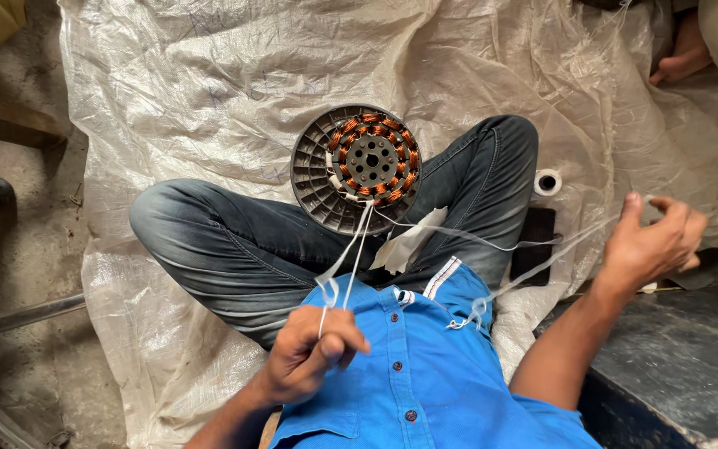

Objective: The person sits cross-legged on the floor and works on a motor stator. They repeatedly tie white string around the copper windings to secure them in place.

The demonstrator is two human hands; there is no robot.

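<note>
A round grey motor stator with copper windings rests on my crossed legs in dark jeans. White tape strands run from its lower edge toward me. My left hand is closed on those strands close to my blue shirt. My right hand is stretched out to the right, pinching the far end of another white strand that is pulled taut across my right knee.
A white woven plastic sheet covers the floor under me. A small white tape roll and a dark flat object lie beside my right knee. Another person's foot shows at top right. Dark board at lower right.
</note>
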